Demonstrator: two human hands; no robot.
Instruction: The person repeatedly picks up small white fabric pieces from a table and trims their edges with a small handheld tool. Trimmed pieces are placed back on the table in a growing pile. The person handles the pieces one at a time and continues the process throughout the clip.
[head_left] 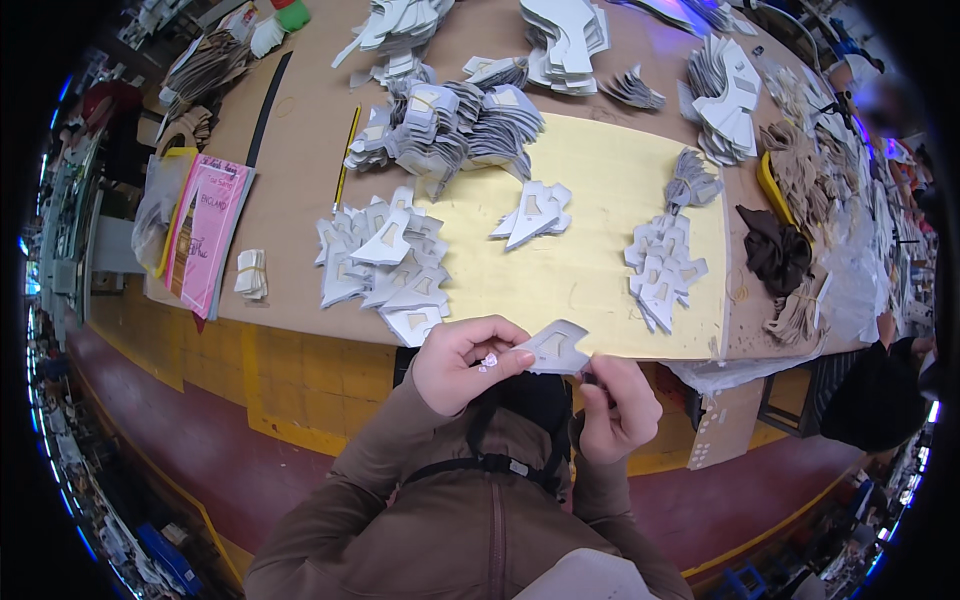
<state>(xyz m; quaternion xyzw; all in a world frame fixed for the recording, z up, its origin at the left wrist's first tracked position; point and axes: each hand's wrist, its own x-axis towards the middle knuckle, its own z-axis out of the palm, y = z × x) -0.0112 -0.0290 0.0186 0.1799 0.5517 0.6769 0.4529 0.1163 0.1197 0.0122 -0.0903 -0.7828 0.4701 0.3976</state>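
Observation:
My left hand (470, 362) pinches a flat pale grey cut piece (557, 347) with a small cut-out, held just off the table's front edge. Small pinkish-white bits (488, 362) rest by the thumb of that hand. At the piece's right corner, my right hand (622, 405) is closed with thumb and fingers together. Something small and dark shows at its fingertips, too little to name. Beyond my hands lie similar pieces: a spread heap (385, 262) at left, a small stack (533, 212) in the middle and an overlapping row (662, 268) at right.
Yellow sheeting (580, 290) covers the table's middle. Bundled grey pieces (435, 125) and white stacks (562, 45) stand farther back. A yellow pencil (347, 157) and pink booklet (207, 225) lie left. Dark cloth (775, 250) and a yellow basket (771, 190) sit right.

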